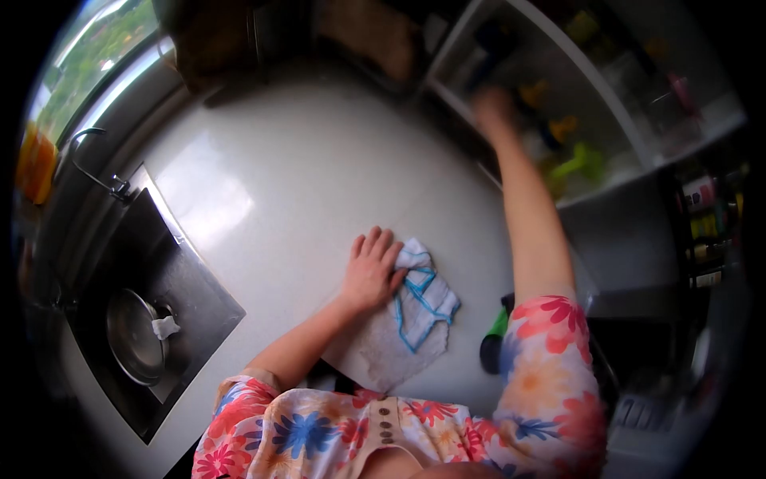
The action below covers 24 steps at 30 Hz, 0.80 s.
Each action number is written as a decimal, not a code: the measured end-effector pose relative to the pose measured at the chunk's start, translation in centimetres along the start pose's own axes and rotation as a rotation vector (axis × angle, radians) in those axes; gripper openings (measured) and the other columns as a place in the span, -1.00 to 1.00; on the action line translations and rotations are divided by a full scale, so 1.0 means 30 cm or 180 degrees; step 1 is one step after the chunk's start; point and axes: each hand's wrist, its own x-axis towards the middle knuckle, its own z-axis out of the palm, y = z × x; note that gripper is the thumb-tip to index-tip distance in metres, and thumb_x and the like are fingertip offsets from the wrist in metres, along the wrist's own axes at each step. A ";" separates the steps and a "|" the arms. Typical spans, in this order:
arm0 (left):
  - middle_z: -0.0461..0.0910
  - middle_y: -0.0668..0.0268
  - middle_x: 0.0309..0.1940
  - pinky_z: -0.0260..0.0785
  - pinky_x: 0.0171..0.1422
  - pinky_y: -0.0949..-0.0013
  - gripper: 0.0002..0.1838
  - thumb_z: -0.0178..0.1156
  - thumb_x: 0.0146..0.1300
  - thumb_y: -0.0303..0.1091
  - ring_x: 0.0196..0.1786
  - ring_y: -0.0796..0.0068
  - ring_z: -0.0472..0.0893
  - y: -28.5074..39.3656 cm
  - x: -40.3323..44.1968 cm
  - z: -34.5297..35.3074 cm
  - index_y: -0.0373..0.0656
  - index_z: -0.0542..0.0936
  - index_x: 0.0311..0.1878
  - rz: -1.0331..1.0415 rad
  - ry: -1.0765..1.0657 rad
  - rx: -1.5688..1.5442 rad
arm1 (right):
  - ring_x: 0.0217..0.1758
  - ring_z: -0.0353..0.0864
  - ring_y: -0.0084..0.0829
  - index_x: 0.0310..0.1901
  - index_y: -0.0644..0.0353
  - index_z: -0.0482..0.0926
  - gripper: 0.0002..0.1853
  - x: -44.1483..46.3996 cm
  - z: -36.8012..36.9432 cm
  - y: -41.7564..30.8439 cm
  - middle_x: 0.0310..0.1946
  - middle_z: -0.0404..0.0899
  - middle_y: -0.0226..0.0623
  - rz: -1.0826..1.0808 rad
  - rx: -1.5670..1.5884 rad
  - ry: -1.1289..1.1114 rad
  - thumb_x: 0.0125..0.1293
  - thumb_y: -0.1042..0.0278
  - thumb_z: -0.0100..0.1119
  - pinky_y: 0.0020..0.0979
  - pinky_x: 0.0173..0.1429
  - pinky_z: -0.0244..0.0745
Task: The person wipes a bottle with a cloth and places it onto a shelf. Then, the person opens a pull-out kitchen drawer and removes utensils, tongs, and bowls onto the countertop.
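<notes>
My left hand point(371, 267) lies flat on the pale countertop with its fingers stretched out. Its thumb side touches a folded white cloth point(431, 307) with bright blue edging. Under that cloth spreads a thin greyish sheet point(379, 355), perhaps paper or fabric. My right arm reaches far forward to a white shelf unit point(622, 96). There my right hand point(493, 112) is smeared by motion beside a dark blue item point(491, 48) and yellow-topped things point(562, 128); whether it grips anything is hidden.
At the left, a sink point(191, 271) holds a round metal pan or lid point(136, 335), below a curved faucet point(120, 188). A bright green object point(578, 164) sits on the shelf. Near my right elbow is a green and black item point(495, 335). Bottles point(702, 215) stand at the right.
</notes>
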 end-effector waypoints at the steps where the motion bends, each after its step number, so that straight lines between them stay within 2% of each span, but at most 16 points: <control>1: 0.28 0.04 0.18 -0.08 0.35 0.00 -0.50 0.11 0.11 -0.12 0.30 0.02 0.16 0.001 0.000 0.001 -0.15 0.37 0.10 -0.0004 0.0012 0.0007 | -0.34 0.65 -0.19 -0.29 0.35 0.56 -0.73 -0.059 -0.070 -0.022 -0.38 0.61 -0.07 0.0141 0.0426 0.0066 0.24 0.28 0.01 -0.31 -0.20 0.54; 3: 0.28 0.03 0.18 -0.07 0.35 0.00 -0.50 0.11 0.11 -0.12 0.30 0.02 0.17 0.002 0.001 0.002 -0.15 0.37 0.10 0.0004 0.0013 0.0021 | -0.36 0.65 -0.19 -0.28 0.37 0.54 -0.71 -0.164 -0.124 -0.030 -0.32 0.60 -0.08 0.0607 0.1941 0.0176 0.26 0.26 -0.03 -0.32 -0.28 0.56; 5: 0.28 0.03 0.17 -0.07 0.34 0.00 -0.49 0.11 0.11 -0.13 0.30 0.01 0.17 0.001 0.001 0.004 -0.15 0.37 0.10 0.0001 0.0014 0.0045 | -0.39 0.65 -0.20 -0.28 0.37 0.52 -0.67 -0.251 -0.137 -0.024 -0.27 0.59 -0.11 0.1203 0.4131 0.0260 0.28 0.20 -0.07 -0.34 -0.35 0.57; 6: 0.28 0.03 0.17 -0.07 0.35 -0.01 -0.50 0.11 0.11 -0.12 0.30 0.01 0.16 0.001 0.002 0.003 -0.15 0.37 0.10 0.0006 0.0012 0.0042 | -0.31 0.65 -0.25 -0.22 0.33 0.47 -0.65 -0.275 -0.094 0.022 -0.26 0.57 -0.20 0.1046 0.5136 0.0194 0.28 0.14 -0.10 -0.37 -0.31 0.58; 9: 0.28 0.03 0.18 -0.07 0.35 -0.01 -0.50 0.11 0.12 -0.12 0.31 0.01 0.16 0.000 0.001 0.003 -0.15 0.37 0.10 0.0008 0.0001 0.0052 | -0.14 0.62 -0.26 -0.16 0.27 0.44 -0.63 -0.321 -0.035 0.075 -0.25 0.55 -0.25 0.0803 0.7291 -0.0014 0.27 0.08 -0.08 -0.31 -0.22 0.58; 10: 0.28 0.03 0.18 -0.07 0.35 -0.01 -0.49 0.10 0.12 -0.12 0.31 0.01 0.16 -0.002 0.001 0.007 -0.15 0.37 0.11 0.0012 0.0001 0.0059 | -0.06 0.57 -0.31 -0.15 0.20 0.42 -0.66 -0.327 -0.033 0.071 -0.26 0.54 -0.30 0.0607 0.7595 -0.0107 0.24 0.07 -0.04 -0.27 -0.18 0.57; 13: 0.28 0.03 0.18 -0.08 0.35 0.00 -0.49 0.10 0.12 -0.11 0.31 0.01 0.15 0.000 0.001 0.009 -0.15 0.37 0.11 0.0017 -0.0022 0.0076 | -0.15 0.57 -0.37 -0.18 0.12 0.43 -0.70 -0.293 -0.070 0.046 -0.31 0.51 -0.36 0.0606 0.7642 -0.0802 0.21 0.08 0.03 -0.28 -0.21 0.58; 14: 0.27 0.03 0.18 -0.08 0.35 0.00 -0.49 0.10 0.12 -0.11 0.31 0.01 0.15 -0.001 0.001 0.007 -0.15 0.37 0.11 0.0013 -0.0028 0.0085 | -0.37 0.54 -0.47 -0.23 0.08 0.45 -0.77 -0.280 -0.103 0.016 -0.45 0.46 -0.41 0.0957 0.7139 -0.0375 0.18 0.15 0.12 -0.32 -0.33 0.57; 17: 0.27 0.04 0.19 -0.08 0.36 0.00 -0.49 0.10 0.13 -0.10 0.31 0.02 0.15 -0.002 0.001 0.008 -0.15 0.37 0.12 -0.0008 -0.0037 0.0074 | -0.54 0.45 -0.56 -0.30 0.11 0.45 -0.82 -0.176 -0.117 0.001 -0.57 0.40 -0.47 0.0665 0.5919 -0.0018 0.14 0.24 0.19 -0.41 -0.51 0.46; 18: 0.27 0.04 0.19 -0.08 0.36 0.00 -0.49 0.09 0.13 -0.10 0.31 0.03 0.15 -0.002 0.001 0.007 -0.15 0.37 0.12 -0.0012 -0.0055 0.0069 | -0.65 0.36 -0.63 -0.35 0.16 0.45 -0.84 -0.170 -0.149 -0.025 -0.66 0.35 -0.50 0.0574 0.5688 -0.0049 0.13 0.30 0.21 -0.52 -0.64 0.27; 21: 0.27 0.05 0.19 -0.08 0.36 0.00 -0.49 0.09 0.14 -0.10 0.31 0.04 0.15 -0.003 0.003 0.005 -0.15 0.37 0.11 -0.0023 -0.0061 0.0057 | -0.69 0.30 -0.65 -0.33 0.20 0.47 -0.81 -0.127 -0.158 -0.056 -0.68 0.34 -0.51 0.0369 0.4989 -0.0137 0.15 0.28 0.20 -0.58 -0.65 0.16; 24: 0.28 0.07 0.18 -0.07 0.35 0.02 -0.50 0.10 0.13 -0.10 0.31 0.05 0.16 0.002 0.005 -0.003 -0.15 0.38 0.10 -0.0026 -0.0017 0.0048 | -0.74 0.29 -0.66 -0.35 0.23 0.51 -0.80 -0.102 -0.125 -0.079 -0.66 0.42 -0.48 0.0344 0.4505 -0.0093 0.17 0.26 0.18 -0.58 -0.67 0.13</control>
